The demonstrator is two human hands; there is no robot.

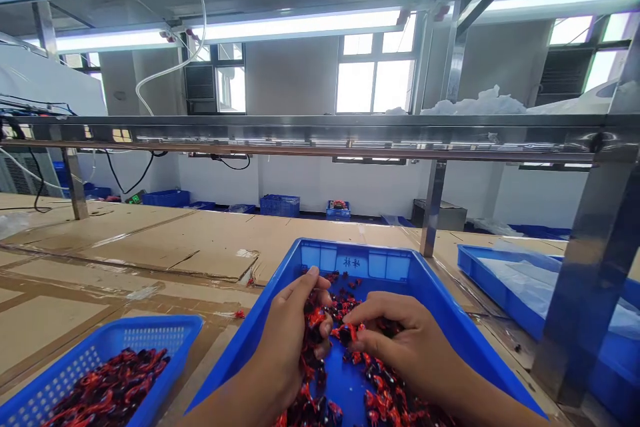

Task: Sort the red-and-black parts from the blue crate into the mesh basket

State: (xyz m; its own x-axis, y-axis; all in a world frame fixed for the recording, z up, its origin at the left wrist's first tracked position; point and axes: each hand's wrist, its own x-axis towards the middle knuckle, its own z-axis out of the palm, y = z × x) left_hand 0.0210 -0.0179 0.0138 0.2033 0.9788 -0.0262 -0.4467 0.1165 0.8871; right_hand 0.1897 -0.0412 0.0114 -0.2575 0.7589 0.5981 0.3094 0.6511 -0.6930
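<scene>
While your hands sit inside the solid blue tray (365, 259), here's the layout, left to right.

Lower left of the frame: a perforated blue basket (150, 328) stands on the cardboard-covered tabletop (165, 247), heaped with small red-and-black pieces (110, 387). Too small to say exactly what they are. A stray red bit (239, 313) lies on the cardboard near the tray's left wall.

Bottom centre: the tray holds a loose spread of the same pieces, with its blue floor showing between them. Your left hand (293, 347) is down in the pile, its fingers (305, 287) curled together and closed around a clump of pieces. Your right hand (405, 347) is just beside it, fingers (370, 320) bent down and together, pinching more pieces. The hands are nearly touching, with pieces between them.

Right of centre: a second blue tray (500, 273), lined with a white plastic sheet (525, 287), sits partly behind a steel upright (585, 287).

A steel shelf rail (320, 121) crosses the frame above the tabletop. Past the tabletop's far edge, blue crates (280, 205) stand along the far wall.
</scene>
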